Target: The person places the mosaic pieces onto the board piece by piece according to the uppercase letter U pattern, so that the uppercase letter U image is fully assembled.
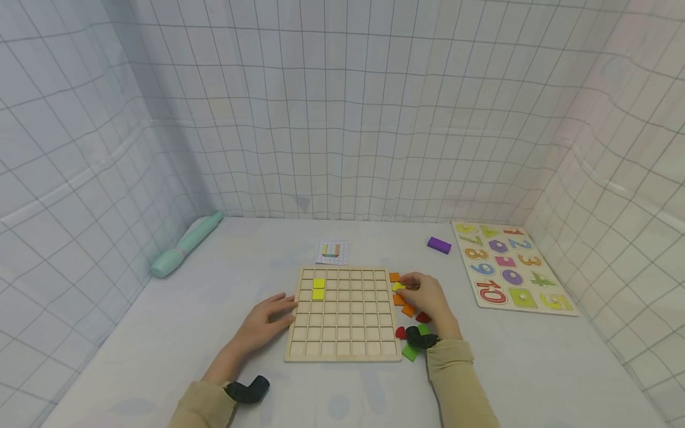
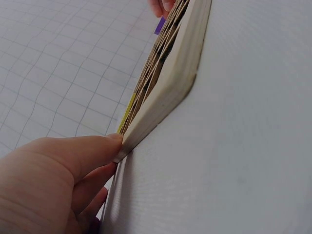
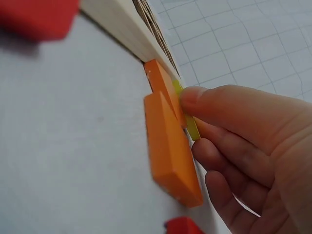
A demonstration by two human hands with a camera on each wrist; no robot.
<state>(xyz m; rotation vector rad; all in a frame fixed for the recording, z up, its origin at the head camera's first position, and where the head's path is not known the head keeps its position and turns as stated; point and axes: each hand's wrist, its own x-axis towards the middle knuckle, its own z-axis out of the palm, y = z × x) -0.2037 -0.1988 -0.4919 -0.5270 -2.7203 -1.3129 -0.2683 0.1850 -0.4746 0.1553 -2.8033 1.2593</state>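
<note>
Yellow, thin tile (image 3: 193, 128) pinched by right hand (image 1: 430, 296); orange tiles (image 3: 169, 148) adjacent; left hand (image 1: 260, 324), fingers extended, touching gridded board (image 1: 342, 358).

The grid board (image 1: 342, 358) looks like matt wood, the tiles (image 3: 170, 141) smooth (matt, too), the card (image 1: 343, 259) paper.

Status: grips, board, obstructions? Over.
Left grip touching board, left edge. Right grip pinching yellow tile beside it. Two yellow tiles on board. Orange pieces close beside right grip.
</note>
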